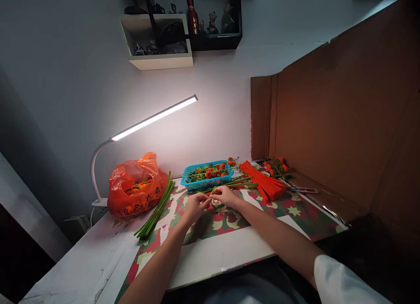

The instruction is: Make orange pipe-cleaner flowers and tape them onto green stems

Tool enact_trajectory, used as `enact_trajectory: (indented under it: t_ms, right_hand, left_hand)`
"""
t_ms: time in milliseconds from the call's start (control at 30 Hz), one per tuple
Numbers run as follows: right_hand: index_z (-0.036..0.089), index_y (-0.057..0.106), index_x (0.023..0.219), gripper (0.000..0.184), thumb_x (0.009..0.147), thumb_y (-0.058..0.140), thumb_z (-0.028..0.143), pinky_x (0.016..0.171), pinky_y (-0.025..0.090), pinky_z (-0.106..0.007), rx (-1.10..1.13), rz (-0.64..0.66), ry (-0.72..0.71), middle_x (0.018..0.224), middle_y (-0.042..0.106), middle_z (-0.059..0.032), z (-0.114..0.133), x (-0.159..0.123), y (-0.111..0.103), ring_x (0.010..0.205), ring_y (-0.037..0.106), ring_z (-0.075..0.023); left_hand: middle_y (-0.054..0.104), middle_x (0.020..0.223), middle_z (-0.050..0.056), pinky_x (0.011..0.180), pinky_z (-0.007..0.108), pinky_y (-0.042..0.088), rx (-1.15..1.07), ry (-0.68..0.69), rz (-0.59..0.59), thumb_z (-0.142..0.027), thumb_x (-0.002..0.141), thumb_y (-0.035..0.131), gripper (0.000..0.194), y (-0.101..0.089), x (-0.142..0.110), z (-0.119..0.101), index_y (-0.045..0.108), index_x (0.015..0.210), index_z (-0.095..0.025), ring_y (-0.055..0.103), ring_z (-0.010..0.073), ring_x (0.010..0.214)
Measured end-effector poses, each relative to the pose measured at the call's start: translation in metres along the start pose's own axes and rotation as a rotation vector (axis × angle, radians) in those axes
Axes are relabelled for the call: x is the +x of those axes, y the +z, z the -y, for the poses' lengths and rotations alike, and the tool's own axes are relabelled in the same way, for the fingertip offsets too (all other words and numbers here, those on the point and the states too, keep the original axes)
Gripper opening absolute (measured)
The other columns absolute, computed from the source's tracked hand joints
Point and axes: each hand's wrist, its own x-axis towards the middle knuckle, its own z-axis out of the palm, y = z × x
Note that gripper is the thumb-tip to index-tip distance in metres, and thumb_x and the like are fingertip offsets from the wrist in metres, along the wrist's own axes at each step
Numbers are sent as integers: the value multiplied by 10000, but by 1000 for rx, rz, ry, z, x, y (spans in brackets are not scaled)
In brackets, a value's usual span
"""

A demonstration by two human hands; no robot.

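Observation:
My left hand (197, 205) and my right hand (227, 196) meet over the table, fingertips pinched close together. Between them pokes the end of a thin green stem (213, 191); the rest of what they hold is mostly hidden by the fingers. Just under my right hand a small pale roll (216, 203), perhaps tape, shows in part. Long green stems (244, 184) lie behind my right hand. Past them stands a blue plastic basket (193, 186) with orange flower heads (208, 174) on green stalks. A bundle of bright red-orange strips (265, 183) fans out to the right.
An orange plastic bag (121, 199) with flowers inside and a tied bundle of green stems (157, 210) are on the left. A lit lamp (154, 118) leans over the table. Scissors (305, 190) and more flowers (275, 167) lie near the cardboard wall (334, 111) at right.

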Motion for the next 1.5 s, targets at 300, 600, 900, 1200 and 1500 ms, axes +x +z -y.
enact_trajectory:
  t_ms: [300,600,900,1200,1500]
  right_hand:
    - [144,710,827,300,752,648,427,582,345,-224,-99,172,-370,723,568,-16,18,-11,-12,642,452,-108]
    - [119,631,705,367,660,705,477,552,328,-225,104,270,-138,606,531,24,11,-8,-9,575,433,-90]
    - [122,623,640,167,752,616,246,513,313,-209,-144,-111,-10,539,555,17,3,-3,8,530,468,-99]
    - [144,651,661,100,753,628,175,595,324,-222,-361,15,-296,692,586,-7,15,-11,-3,653,490,-115]
    - [136,588,661,370,680,673,496,563,328,-228,75,235,-218,596,501,31,6,-5,-4,586,429,-97]
  left_hand:
    - [663,694,57,645,247,411,-591,-206,488,-457,687,698,336,-22,-1,4,702,711,-121,567,147,679]
    - [690,857,115,768,298,439,-819,-246,620,-421,738,667,304,-18,-5,7,701,779,-121,613,198,823]
    - [616,603,29,549,235,337,97,0,-47,-455,742,568,342,-2,-2,-7,645,620,-145,503,140,576]
    - [471,488,-18,485,237,241,-54,-42,269,-551,777,505,488,-16,0,0,640,565,-134,357,100,483]
    - [700,844,116,739,294,458,-617,-211,605,-502,739,632,400,-26,-5,-3,737,797,-121,612,198,792]
